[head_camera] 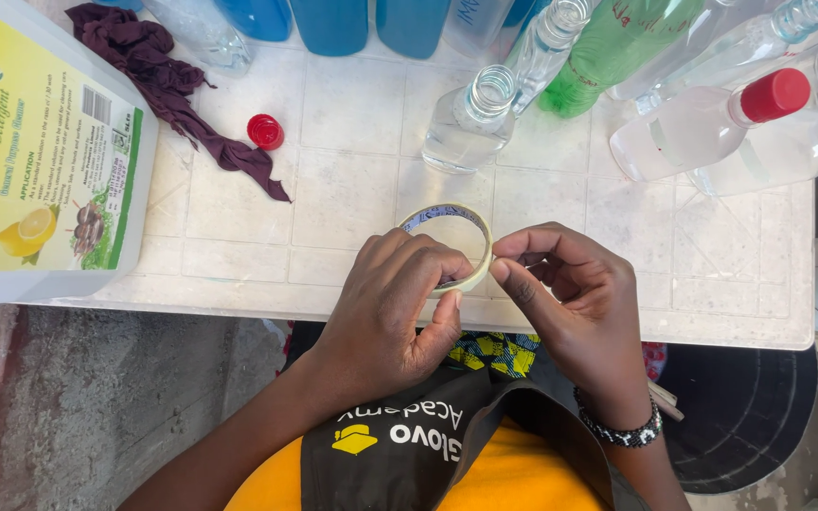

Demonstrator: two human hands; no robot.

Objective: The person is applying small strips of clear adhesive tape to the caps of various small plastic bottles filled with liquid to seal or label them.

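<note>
So from the head cam we're looking straight down at a white tiled-pattern plastic table (352,189), and both of our hands are on a roll of tape (447,244) sitting right at the near edge of it. Our left hand (385,308) is wrapped around the roll's near left side, fingers curled over the rim, so that one's clenched on the roll. Our right hand (575,298) is pinching at the roll's right edge with thumb and fingertip, nail pressed to the tape. Further back there's a dark maroon cloth (168,80) with a loose red bottle cap (265,132) just beside it, a big detergent jug with a yellow label (44,151) on the left, and a bunch of clear plastic bottles (475,118), one lying down with a red cap (712,118).
</note>
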